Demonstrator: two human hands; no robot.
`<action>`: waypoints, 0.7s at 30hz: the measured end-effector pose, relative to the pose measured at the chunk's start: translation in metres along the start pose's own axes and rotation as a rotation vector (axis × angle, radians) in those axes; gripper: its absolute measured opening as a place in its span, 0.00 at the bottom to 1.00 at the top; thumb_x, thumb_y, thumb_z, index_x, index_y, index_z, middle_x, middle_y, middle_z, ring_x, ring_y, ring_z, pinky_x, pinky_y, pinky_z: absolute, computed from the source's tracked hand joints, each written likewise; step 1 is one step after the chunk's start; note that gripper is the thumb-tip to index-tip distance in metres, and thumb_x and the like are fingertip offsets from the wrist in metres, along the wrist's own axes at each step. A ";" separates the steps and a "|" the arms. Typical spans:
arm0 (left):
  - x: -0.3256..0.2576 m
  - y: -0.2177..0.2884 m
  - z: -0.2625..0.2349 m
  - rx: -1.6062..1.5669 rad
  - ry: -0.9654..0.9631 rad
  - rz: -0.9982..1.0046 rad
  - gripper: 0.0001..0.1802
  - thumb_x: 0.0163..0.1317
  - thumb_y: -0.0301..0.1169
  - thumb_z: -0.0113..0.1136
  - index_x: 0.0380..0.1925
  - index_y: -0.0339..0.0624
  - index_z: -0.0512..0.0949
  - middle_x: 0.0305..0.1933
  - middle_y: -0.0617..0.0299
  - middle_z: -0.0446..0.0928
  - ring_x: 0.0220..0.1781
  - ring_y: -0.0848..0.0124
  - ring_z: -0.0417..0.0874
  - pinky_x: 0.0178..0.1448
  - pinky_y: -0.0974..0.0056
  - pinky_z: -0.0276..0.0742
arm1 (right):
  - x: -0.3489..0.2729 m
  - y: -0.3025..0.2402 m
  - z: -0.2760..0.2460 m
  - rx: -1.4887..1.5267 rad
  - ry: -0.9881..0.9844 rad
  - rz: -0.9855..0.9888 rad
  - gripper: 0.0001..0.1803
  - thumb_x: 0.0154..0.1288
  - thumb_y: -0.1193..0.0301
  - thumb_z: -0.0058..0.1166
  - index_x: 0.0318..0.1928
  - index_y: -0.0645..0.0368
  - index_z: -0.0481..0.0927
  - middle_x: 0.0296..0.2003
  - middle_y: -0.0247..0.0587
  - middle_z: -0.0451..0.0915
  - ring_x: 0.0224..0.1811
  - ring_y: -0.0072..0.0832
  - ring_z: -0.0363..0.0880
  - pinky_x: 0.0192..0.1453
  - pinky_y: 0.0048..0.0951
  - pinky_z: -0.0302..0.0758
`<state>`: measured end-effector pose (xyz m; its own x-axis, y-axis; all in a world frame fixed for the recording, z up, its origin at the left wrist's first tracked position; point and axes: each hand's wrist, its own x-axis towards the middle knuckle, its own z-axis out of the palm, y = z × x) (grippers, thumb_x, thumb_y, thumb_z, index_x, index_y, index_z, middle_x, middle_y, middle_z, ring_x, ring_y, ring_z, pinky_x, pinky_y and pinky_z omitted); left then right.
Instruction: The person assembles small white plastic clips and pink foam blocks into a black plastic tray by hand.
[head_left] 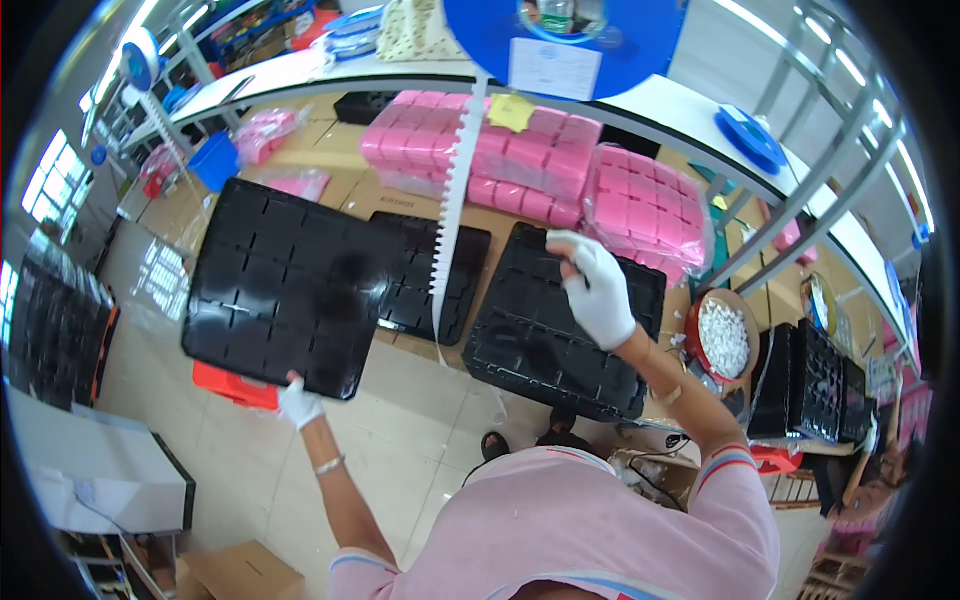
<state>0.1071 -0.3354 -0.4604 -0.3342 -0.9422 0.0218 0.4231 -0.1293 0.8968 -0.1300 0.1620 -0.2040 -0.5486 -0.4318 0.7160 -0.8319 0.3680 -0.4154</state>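
Note:
My left hand (300, 402), in a white glove, grips the near edge of a large black plastic tray (285, 285). The tray is tilted and held out to the left, marked off in a grid of compartments. My right hand (598, 295), in a white glove with bare fingertips, hovers over a stack of black trays (550, 345). Its fingers are partly bent and apart, with nothing visible in them. Another black tray (460, 280) lies on the bench between the two, partly covered by the held one. A white toothed strip (455, 190) hangs down in front of it from a blue reel (640, 45).
Pink block packs (535, 145) in clear wrap line the back of the cardboard-covered bench. A red bowl of small white pieces (722, 338) stands at right, near upright black trays (815, 380). A blue bin (213, 161) sits at left. Metal rails (800, 230) slant across the right.

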 end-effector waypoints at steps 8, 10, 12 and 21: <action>0.040 -0.164 0.091 0.726 0.155 -0.344 0.17 0.67 0.30 0.64 0.41 0.18 0.81 0.43 0.50 0.84 0.46 0.64 0.83 0.52 0.59 0.80 | 0.073 0.144 0.251 -0.027 -0.495 0.155 0.23 0.60 0.78 0.49 0.57 0.65 0.77 0.54 0.62 0.79 0.58 0.58 0.77 0.65 0.47 0.74; 0.003 -0.174 0.126 0.021 0.608 -0.383 0.15 0.64 0.28 0.65 0.43 0.23 0.82 0.42 0.43 0.85 0.42 0.58 0.84 0.49 0.57 0.81 | 0.079 0.113 0.295 -0.530 -1.054 -0.311 0.22 0.66 0.69 0.51 0.60 0.58 0.76 0.58 0.58 0.79 0.55 0.53 0.80 0.61 0.46 0.76; -0.028 -0.173 0.235 0.410 0.368 -0.515 0.14 0.63 0.24 0.65 0.45 0.23 0.80 0.44 0.40 0.84 0.41 0.56 0.83 0.47 0.57 0.82 | 0.031 0.215 0.314 0.379 -0.626 0.475 0.35 0.65 0.62 0.55 0.70 0.64 0.69 0.72 0.63 0.64 0.72 0.57 0.65 0.75 0.50 0.64; -0.058 -0.164 0.194 1.161 0.160 -0.280 0.37 0.55 0.31 0.75 0.57 0.19 0.66 0.49 0.32 0.79 0.53 0.42 0.84 0.57 0.51 0.80 | -0.028 0.195 0.404 -0.395 -1.433 0.246 0.59 0.64 0.48 0.63 0.81 0.60 0.40 0.80 0.64 0.34 0.80 0.59 0.51 0.80 0.49 0.58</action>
<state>-0.1061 -0.1999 -0.5227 -0.1504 -0.9643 -0.2180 -0.6848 -0.0574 0.7265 -0.3106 -0.0869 -0.5314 -0.4768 -0.6580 -0.5828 -0.7619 0.6401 -0.0993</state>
